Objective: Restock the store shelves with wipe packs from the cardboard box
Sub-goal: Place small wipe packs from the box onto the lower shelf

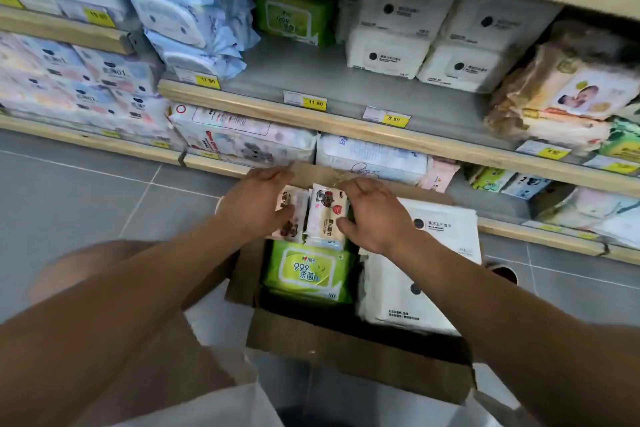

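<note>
You are working in even, fairly bright store light with only soft shadow inside the cardboard box (349,340) and under the shelves (346,130). Your wide lens bows the shelf edges, and motion blur smears your forearms and the frame's corners.

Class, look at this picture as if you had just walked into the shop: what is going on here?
A person is bent over an open cardboard box on the floor in front of store shelves. The left hand and right hand are each closing on small patterned wipe packs standing at the far end of the box. A green wipe pack and white wipe packs also lie inside. Nothing has been lifted out yet.
</note>
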The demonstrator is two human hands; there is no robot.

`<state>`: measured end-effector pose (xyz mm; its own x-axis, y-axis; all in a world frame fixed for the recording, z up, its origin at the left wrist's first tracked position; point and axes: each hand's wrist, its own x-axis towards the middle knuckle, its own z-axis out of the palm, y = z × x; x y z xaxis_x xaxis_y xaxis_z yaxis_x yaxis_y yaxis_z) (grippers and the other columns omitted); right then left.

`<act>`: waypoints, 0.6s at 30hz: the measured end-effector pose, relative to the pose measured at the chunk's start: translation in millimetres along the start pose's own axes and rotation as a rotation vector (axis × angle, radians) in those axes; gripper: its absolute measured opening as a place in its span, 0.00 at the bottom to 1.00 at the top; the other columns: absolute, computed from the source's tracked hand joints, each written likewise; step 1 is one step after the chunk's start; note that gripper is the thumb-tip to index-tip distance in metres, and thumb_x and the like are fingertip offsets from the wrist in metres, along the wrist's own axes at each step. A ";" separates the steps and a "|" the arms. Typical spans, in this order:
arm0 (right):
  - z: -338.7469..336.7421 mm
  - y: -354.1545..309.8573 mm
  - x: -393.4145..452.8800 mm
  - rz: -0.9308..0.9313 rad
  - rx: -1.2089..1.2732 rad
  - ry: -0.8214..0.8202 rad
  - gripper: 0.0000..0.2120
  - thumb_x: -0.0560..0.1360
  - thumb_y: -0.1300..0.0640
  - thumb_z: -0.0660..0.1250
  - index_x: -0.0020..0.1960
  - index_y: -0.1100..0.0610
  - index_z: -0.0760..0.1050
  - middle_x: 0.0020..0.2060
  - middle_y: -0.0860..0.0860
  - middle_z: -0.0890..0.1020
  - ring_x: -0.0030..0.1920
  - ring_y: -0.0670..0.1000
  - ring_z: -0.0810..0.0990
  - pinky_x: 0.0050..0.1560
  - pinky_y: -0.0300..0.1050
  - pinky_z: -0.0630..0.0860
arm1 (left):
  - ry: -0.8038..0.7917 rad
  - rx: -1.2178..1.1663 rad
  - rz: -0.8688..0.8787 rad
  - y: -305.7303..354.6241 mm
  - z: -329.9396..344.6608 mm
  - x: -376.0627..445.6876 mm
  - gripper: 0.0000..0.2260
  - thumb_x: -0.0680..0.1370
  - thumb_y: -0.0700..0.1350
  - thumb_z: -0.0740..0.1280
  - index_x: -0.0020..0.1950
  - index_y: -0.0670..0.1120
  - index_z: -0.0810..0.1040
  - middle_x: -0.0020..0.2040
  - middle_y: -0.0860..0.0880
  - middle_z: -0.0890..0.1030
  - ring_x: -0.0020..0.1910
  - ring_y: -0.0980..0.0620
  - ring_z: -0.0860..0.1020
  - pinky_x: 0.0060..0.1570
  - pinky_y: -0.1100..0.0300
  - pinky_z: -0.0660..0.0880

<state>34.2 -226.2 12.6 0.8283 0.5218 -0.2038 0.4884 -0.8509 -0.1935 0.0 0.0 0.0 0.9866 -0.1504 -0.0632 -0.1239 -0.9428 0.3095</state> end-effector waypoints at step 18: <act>61.7 18.1 75.7 0.102 -0.075 -0.091 0.36 0.71 0.51 0.71 0.73 0.54 0.59 0.69 0.54 0.66 0.69 0.58 0.61 0.68 0.51 0.60 | -0.212 0.075 -0.011 -39.5 75.3 57.0 0.32 0.68 0.46 0.72 0.71 0.47 0.67 0.67 0.45 0.71 0.65 0.40 0.67 0.63 0.45 0.68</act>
<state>88.8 -198.4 -65.5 0.8479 0.4333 -0.3055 0.4253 -0.8999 -0.0961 53.1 6.2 -87.3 0.9446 -0.1915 -0.2667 -0.1285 -0.9631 0.2365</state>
